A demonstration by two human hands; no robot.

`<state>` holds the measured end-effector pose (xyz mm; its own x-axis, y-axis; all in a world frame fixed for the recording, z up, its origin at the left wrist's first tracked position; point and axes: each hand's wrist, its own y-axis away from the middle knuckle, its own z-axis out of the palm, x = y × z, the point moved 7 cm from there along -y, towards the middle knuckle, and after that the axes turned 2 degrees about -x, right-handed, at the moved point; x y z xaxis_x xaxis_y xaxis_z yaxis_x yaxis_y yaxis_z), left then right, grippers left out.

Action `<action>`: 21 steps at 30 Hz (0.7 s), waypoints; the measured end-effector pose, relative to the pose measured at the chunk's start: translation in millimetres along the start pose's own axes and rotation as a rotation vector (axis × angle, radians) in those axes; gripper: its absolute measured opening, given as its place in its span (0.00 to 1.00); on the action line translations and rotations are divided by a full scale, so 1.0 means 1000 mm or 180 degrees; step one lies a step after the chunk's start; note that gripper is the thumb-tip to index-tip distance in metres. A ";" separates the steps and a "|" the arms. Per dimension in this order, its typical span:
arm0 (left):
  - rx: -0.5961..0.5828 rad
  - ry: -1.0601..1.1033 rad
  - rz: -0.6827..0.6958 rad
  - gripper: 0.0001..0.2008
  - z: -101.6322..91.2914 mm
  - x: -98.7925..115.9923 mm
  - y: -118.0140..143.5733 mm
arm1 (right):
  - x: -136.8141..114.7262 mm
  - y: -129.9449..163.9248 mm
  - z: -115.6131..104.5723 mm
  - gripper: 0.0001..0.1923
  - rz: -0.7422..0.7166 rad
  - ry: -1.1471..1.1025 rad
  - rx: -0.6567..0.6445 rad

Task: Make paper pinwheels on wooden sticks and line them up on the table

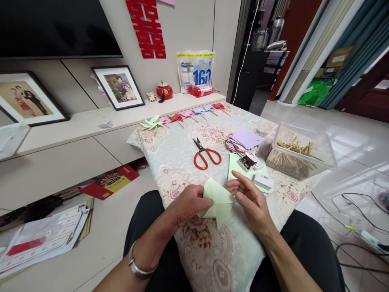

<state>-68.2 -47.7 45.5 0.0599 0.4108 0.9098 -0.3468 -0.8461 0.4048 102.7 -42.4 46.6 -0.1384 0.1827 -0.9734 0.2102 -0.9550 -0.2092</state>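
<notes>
A light green paper pinwheel (219, 200), partly folded, is pinched between the thumb and fingers of my left hand (189, 203) above the cloth. My right hand (251, 202) is at the paper's right side, fingers apart and loosely bent; whether a fingertip touches the edge is unclear. Beyond the hands lie red-handled scissors (201, 149) with their blades slightly parted. Light green sheets (233, 165) carry an open small box of metal pins (246, 163) and a closed white box (263, 181). Behind them is a stack of coloured paper squares (244, 139).
A clear plastic bin (322, 151) of wooden sticks (294, 149) stands at the table's right. Along the far edge lie several finished pinwheels (152, 122) on sticks. A tape roll (263, 129) sits behind the paper stack. Cables and a power strip (370, 242) are on the floor.
</notes>
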 end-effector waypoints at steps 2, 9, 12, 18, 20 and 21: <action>-0.0112 -0.0326 0.0014 0.06 0.001 0.003 -0.002 | 0.005 0.001 0.013 0.34 0.0322 -0.0228 -0.0382; -0.0097 -0.1145 0.0237 0.09 0.004 0.012 -0.010 | 0.004 0.003 0.026 0.38 0.0581 0.0165 -0.0545; 0.0134 -0.1451 0.0280 0.06 0.004 0.019 -0.011 | 0.005 0.001 0.020 0.38 0.0488 0.0543 -0.0378; 0.0463 -0.2161 0.0395 0.02 0.008 0.035 -0.009 | 0.007 -0.001 0.015 0.38 0.0421 0.0950 -0.0234; 0.0534 -0.2372 0.0477 0.05 0.010 0.038 -0.008 | 0.008 -0.002 0.014 0.38 0.0445 0.1016 -0.0190; 0.0554 -0.2461 0.0523 0.06 0.012 0.040 -0.008 | 0.008 -0.002 0.014 0.38 0.0460 0.1041 -0.0167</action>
<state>-52.2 -28.6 79.2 0.6731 -0.0207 0.7393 -0.2606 -0.9421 0.2109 87.5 -42.6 40.0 0.2115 0.1197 -0.9700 0.2554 -0.9648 -0.0634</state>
